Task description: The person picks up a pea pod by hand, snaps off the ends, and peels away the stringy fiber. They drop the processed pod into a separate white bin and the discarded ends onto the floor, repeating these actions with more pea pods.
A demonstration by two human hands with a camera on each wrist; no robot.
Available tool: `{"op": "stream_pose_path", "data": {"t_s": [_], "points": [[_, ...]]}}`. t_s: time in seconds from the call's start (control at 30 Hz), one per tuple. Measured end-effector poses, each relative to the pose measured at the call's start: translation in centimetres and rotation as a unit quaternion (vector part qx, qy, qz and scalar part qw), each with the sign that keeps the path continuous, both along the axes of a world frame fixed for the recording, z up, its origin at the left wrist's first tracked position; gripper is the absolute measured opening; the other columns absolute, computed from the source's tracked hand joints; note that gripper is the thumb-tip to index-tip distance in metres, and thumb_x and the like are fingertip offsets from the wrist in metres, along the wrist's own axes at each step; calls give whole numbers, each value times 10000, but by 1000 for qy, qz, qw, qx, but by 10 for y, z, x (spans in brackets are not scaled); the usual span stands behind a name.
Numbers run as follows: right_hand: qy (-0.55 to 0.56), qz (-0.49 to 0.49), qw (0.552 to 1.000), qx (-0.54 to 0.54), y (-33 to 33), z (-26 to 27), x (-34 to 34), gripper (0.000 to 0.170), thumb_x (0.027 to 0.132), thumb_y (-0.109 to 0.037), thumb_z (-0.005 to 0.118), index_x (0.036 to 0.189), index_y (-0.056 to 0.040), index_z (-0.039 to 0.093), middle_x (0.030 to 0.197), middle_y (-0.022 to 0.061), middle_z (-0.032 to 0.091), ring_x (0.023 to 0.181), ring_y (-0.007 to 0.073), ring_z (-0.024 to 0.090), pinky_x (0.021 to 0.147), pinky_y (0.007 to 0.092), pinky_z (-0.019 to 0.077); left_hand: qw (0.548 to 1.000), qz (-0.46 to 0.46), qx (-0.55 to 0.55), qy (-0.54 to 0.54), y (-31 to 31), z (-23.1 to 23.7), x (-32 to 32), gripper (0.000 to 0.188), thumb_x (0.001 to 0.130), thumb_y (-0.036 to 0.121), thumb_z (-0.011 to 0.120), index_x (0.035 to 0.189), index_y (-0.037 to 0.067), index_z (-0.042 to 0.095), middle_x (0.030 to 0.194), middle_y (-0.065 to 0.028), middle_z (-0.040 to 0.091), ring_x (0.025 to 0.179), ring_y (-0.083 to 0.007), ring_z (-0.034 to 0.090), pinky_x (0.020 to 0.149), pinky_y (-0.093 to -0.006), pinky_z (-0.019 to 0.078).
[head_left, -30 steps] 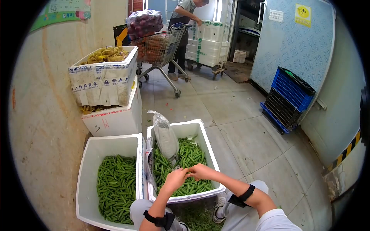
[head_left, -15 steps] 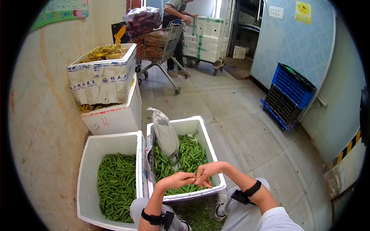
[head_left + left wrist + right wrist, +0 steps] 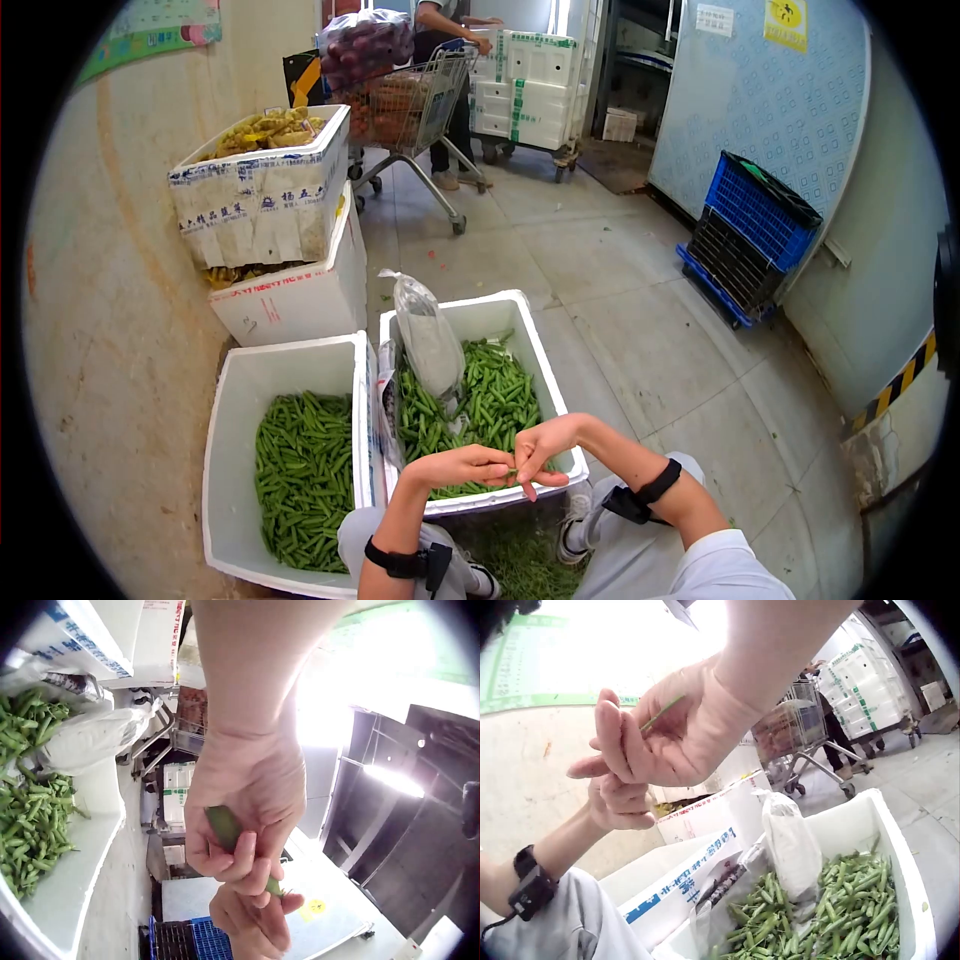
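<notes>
Green, a single pod [image 3: 223,829] lies in the curled fingers of my left grip [image 3: 460,466], one end toward my palm and the other reaching across to my right grip [image 3: 545,448]. My right fingertips pinch that far end, and a thin green strand [image 3: 664,712] runs across my right palm. Both hands meet above the near edge of a white foam box [image 3: 480,322], which holds a heap of pods [image 3: 503,395] and an upright clear plastic bag [image 3: 430,345]. Just beside it on my left stands another foam box [image 3: 295,367], with more pods [image 3: 308,480] lying in it. Thin green trimmings [image 3: 525,555] lie between my shoes. Beyond the left box, a marked carton [image 3: 255,215] with yellowish produce in it rests on a lower white box [image 3: 295,308]. Farther off, a person [image 3: 438,22] has a hand on a shopping cart [image 3: 425,100], near stacked white boxes [image 3: 540,85]. To the right, a blue crate [image 3: 750,215] stands by the pale patterned door [image 3: 770,110].
</notes>
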State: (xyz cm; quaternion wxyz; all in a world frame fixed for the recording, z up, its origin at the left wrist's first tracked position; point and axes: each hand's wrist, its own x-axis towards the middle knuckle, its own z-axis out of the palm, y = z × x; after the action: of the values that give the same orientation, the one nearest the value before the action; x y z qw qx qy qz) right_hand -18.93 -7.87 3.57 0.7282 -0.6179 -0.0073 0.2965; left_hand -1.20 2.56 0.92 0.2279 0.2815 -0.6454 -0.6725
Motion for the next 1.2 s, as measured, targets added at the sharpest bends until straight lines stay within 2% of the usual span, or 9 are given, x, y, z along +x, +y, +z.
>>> {"op": "stream_pose_path", "data": {"t_s": [0.27, 0.4, 0.53, 0.63, 0.8, 0.87, 0.97, 1.07, 1.2], "points": [[-50, -98, 993, 34, 0, 24, -3, 308, 876, -196, 507, 785, 78, 611, 453, 64, 517, 411, 126, 485, 468, 246, 420, 981, 119, 54, 146, 8, 10, 2, 225, 925, 234, 446, 961, 29, 531, 671, 48, 404, 628, -54, 363, 542, -190, 284], [46, -176, 964, -195, 1, 16, 4, 352, 869, -247, 523, 685, 38, 618, 458, 37, 524, 450, 126, 529, 521, 269, 449, 964, 199, -127, -121, 0, -4, -1, 187, 912, 189, 436, 1006, 45, 508, 642, -10, 407, 605, -102, 378, 557, -261, 334], [77, -61, 909, -405, 1, -6, 4, 327, 864, -245, 521, 736, 35, 632, 449, 29, 514, 467, 105, 549, 492, 243, 429, 945, 173, -123, -249, 4, -6, -14, 208, 888, 172, 456, 1032, 32, 511, 695, -64, 477, 642, -141, 426, 600, -296, 374], [8, -51, 982, -181, -4, 22, -2, 316, 873, -238, 518, 779, 33, 650, 420, 17, 481, 427, 77, 493, 474, 234, 402, 991, 122, -40, -28, 7, 9, -2, 222, 894, 221, 489, 995, 25, 517, 742, 37, 450, 704, -65, 408, 606, -235, 360], [-42, -1, 995, -88, -5, 23, 1, 265, 877, -167, 506, 880, 58, 647, 429, 19, 483, 409, 82, 465, 467, 226, 385, 993, 101, -9, 66, 11, 12, -1, 247, 879, 275, 527, 964, 48, 574, 756, 38, 474, 709, -72, 429, 612, -227, 372], [-75, -21, 997, -24, 0, 22, 2, 377, 882, -161, 481, 560, 5, 583, 399, 26, 468, 414, 103, 480, 723, 295, 486, 991, 88, 18, 97, 13, 17, -2, 240, 881, 251, 521, 927, 20, 563, 746, 33, 475, 700, -53, 419, 592, -212, 344], [-64, -27, 998, 8, 0, 10, 2, 413, 878, -156, 481, 486, -36, 535, 400, 26, 467, 420, 118, 481, 774, 323, 483, 987, 87, 36, 128, 13, 9, -2, 223, 881, 232, 518, 925, 17, 560, 740, 30, 479, 697, -49, 420, 593, -209, 343], [-121, -28, 989, 81, 1, 8, 4, 344, 873, -133, 479, 582, 18, 580, 395, 35, 448, 396, 128, 459, 624, 315, 500, 984, 65, 43, 161, 11, 9, -2, 207, 885, 206, 507, 946, 16, 563, 738, 25, 486, 686, -56, 429, 601, -207, 344], [-153, -85, 940, 294, 12, 1, 10, 261, 886, -113, 456, 850, 109, 591, 392, 45, 399, 321, 123, 378, 313, 259, 311, 944, 50, 3, 326, 8, -2, -6, 223, 916, 170, 422, 1057, 34, 528, 709, 12, 467, 587, -72, 374, 556, -225, 317]]}}
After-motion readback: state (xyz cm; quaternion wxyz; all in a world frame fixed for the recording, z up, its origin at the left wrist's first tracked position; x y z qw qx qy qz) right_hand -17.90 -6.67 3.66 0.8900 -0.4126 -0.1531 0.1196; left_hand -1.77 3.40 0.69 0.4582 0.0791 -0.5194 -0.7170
